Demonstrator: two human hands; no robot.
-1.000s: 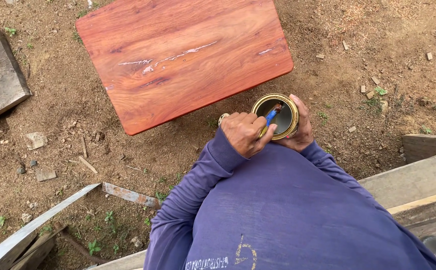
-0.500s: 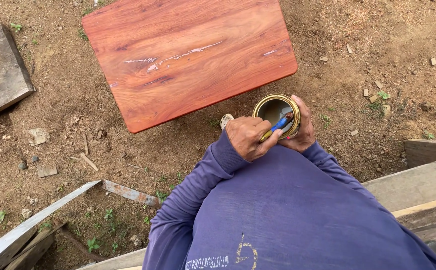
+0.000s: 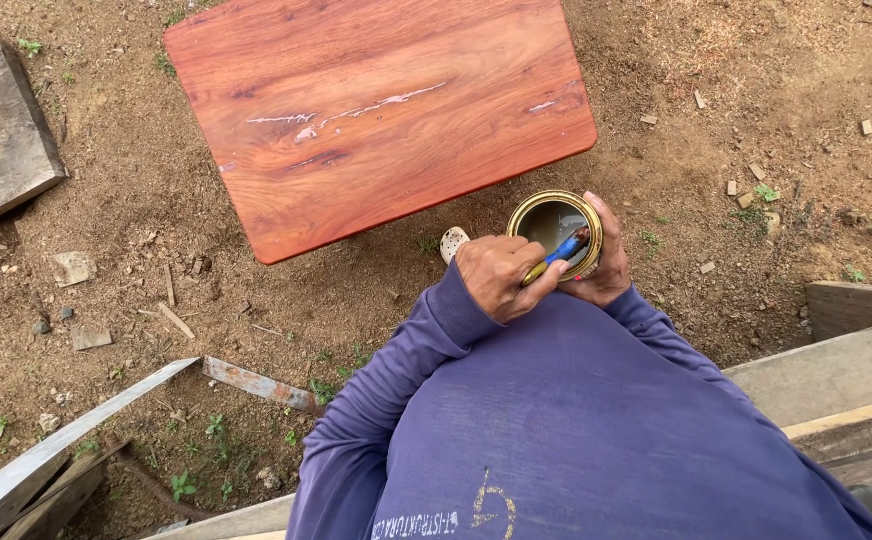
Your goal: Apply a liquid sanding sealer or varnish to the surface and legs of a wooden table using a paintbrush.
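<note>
The left hand [image 3: 501, 275] gripped a blue-handled brush [image 3: 556, 255], its tip dipped into an open tin [image 3: 554, 222]. The right hand [image 3: 608, 265] wrapped the tin's right side. Just beyond lay a glossy reddish board [image 3: 376, 110] marked with pale streaks. A grey slab [image 3: 1, 135] sat far left on bare dirt [image 3: 756, 120]; a metal strip [image 3: 256, 385] lay near left.

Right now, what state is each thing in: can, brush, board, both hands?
Can: open, no lid, upright, held at its right side.
Brush: tip dipped inside the can.
Board: flat, glossy red-brown, pale streaks across the middle.
Left hand: closed around the brush handle.
Right hand: wrapped on the can.
</note>
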